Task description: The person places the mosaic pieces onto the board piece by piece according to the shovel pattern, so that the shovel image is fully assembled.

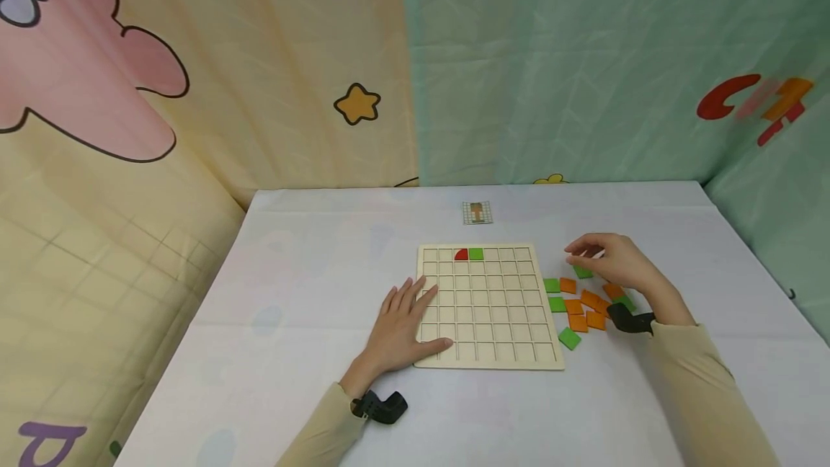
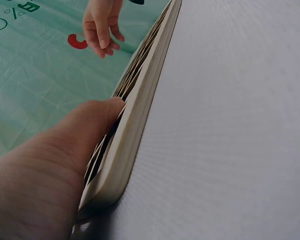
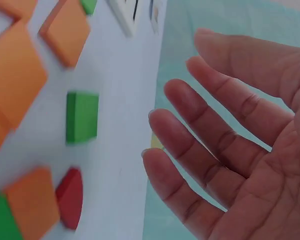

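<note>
My left hand (image 1: 402, 323) rests with spread fingers on the left side of a wooden grid board (image 1: 489, 308), its thumb (image 2: 97, 112) lying along the near edge. In the board's top row sit a red quarter-round tile (image 1: 462, 255) and, right beside it, a green square tile (image 1: 476, 254). Right of the board, my right hand (image 1: 606, 258) hovers over loose tiles, fingers loosely bent and nothing between them. Closest below it lies a green tile (image 1: 583, 272). A red curved tile (image 3: 70, 199) shows in the right wrist view, next to an orange tile (image 3: 34, 202).
Several orange tiles (image 1: 574, 306) and green tiles (image 1: 570, 339) lie scattered along the board's right side. A small printed pattern card (image 1: 477, 212) is behind the board. The white table (image 1: 311, 272) ends at a hanging curtain (image 1: 583, 78).
</note>
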Available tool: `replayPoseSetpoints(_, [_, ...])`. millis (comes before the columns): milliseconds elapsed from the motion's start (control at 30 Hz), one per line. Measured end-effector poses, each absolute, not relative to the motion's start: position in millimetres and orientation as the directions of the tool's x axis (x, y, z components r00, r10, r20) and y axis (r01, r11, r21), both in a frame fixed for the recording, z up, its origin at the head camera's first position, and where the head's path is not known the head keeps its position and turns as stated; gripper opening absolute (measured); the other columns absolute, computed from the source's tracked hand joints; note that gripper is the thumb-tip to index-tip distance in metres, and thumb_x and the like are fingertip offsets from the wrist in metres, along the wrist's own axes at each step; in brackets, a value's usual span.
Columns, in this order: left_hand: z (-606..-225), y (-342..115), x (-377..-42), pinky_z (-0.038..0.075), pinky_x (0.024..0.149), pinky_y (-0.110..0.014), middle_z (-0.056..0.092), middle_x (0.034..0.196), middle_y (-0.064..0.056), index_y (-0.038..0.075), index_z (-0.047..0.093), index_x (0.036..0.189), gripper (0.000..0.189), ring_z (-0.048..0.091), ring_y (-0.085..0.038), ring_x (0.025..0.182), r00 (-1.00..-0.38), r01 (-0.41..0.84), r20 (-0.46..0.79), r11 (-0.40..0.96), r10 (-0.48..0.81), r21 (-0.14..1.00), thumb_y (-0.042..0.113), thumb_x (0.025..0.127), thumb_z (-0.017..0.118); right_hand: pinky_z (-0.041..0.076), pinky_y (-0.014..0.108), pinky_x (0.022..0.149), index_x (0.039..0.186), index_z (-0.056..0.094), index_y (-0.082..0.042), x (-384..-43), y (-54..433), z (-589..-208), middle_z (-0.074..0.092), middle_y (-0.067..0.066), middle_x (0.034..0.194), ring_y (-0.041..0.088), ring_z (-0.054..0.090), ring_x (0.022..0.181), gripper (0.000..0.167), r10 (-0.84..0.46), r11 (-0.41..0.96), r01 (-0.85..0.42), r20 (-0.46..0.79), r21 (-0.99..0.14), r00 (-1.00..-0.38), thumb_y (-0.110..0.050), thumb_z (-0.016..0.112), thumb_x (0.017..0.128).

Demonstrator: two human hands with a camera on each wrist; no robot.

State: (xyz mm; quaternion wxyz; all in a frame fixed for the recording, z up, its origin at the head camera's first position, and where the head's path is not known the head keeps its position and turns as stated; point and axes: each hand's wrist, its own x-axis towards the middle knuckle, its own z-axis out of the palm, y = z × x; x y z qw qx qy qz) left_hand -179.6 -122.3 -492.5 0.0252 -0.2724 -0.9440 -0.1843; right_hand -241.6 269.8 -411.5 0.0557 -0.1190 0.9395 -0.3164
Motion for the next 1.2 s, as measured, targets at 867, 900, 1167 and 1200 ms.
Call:
replayPoseSetpoints(867, [-495,-122,-178,0.004,0.112,-0.045,0.016,0.156,-0.008,0.016,0.026,0.151,0.089,0.007,-0.028,0.143,-0.845,0.532,0.156,0.776,0.511,0.339,0.067,0.083,0.052,0.043,0.037,0.066,0.103,0.061,0.010,-226,319,-435,0.059,0.018,0.090,0.032,0.049,0.081,0.036,-0.052,0.836,0.072,-0.208,-0.544,-0.977,-0.020,0.069,0.085])
replayPoseSetpoints(900, [-495,-123,-178,0.004,0.112,-0.046,0.016,0.156,-0.008,0.016,0.026,0.151,0.089,0.007,-0.028,0.143,-0.844,0.533,0.155,0.775,0.513,0.339,0.067,0.084,0.052,0.042,0.036,0.065,0.103,0.061,0.010,-226,320,-436,0.058,0.017,0.089,0.032,0.049,0.081,0.036,-0.043,0.834,0.080,-0.209,-0.546,-0.977,-0.020,0.069,0.085])
replayPoseSetpoints(1167, [-495,-123,-179,0.003,0.113,-0.045,0.016,0.156,-0.008,0.017,0.025,0.152,0.088,0.007,-0.028,0.143,-0.844,0.533,0.157,0.774,0.513,0.340,0.066,0.084,0.052,0.040,0.033,0.062,0.099,0.059,0.010,-229,318,-438,0.056,0.015,0.085,0.030,0.047,0.078,0.034,-0.005,0.823,0.110,-0.202,-0.557,-0.979,-0.018,0.070,0.084])
replayPoseSetpoints(1200, [-495,-123,-179,0.003,0.113,-0.045,0.016,0.156,-0.008,0.017,0.024,0.152,0.088,0.007,-0.028,0.143,-0.844,0.534,0.157,0.775,0.513,0.338,0.066,0.084,0.052,0.040,0.033,0.061,0.098,0.058,0.010,-229,318,-438,0.056,0.015,0.084,0.029,0.047,0.077,0.033,-0.008,0.822,0.104,-0.194,-0.559,-0.981,-0.018,0.070,0.084])
